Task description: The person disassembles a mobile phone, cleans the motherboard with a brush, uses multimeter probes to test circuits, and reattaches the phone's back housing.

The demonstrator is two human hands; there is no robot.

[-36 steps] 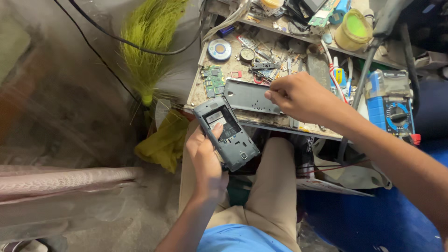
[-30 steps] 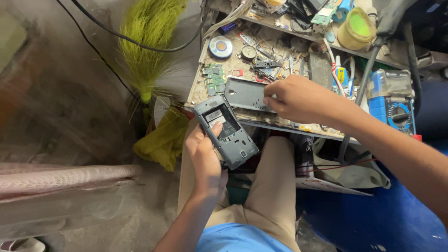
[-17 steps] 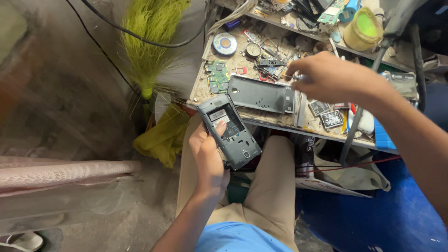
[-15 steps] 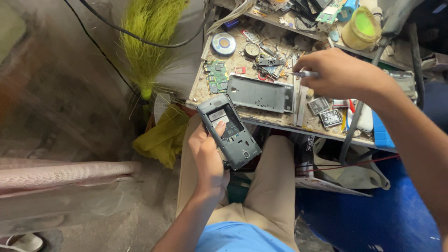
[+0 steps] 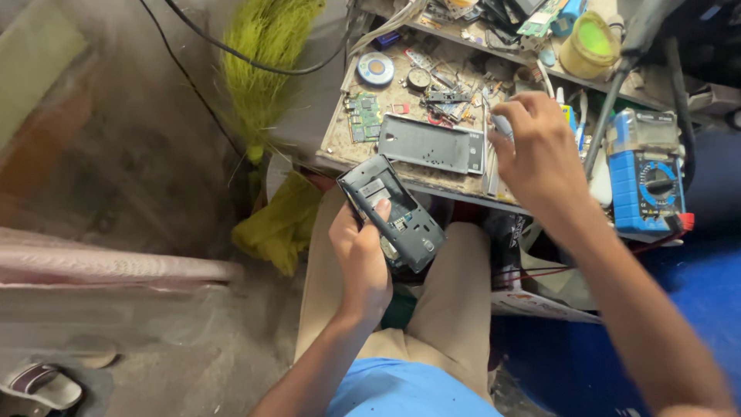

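Observation:
My left hand (image 5: pixel 360 259) holds an opened grey phone body (image 5: pixel 392 211) above my lap, its inner side facing up and my thumb resting on it. My right hand (image 5: pixel 540 150) hovers over the cluttered workbench (image 5: pixel 340 143) with its fingers closed on a thin light-coloured tool (image 5: pixel 500 123); the tip of the tool is hidden. A grey phone back cover (image 5: pixel 430 144) lies flat on the bench just left of my right hand.
A blue multimeter (image 5: pixel 645 181) sits at the bench's right. A green circuit board (image 5: pixel 363 117), a round tape roll (image 5: pixel 377 68), a yellow-green pot (image 5: pixel 589 45) and several small parts litter the bench. A green broom (image 5: pixel 262 62) and yellow cloth (image 5: pixel 282 220) stand left.
My right hand has moved from the back cover rightward over the bench and picked up a thin tool. My left hand still holds the phone body in the same place.

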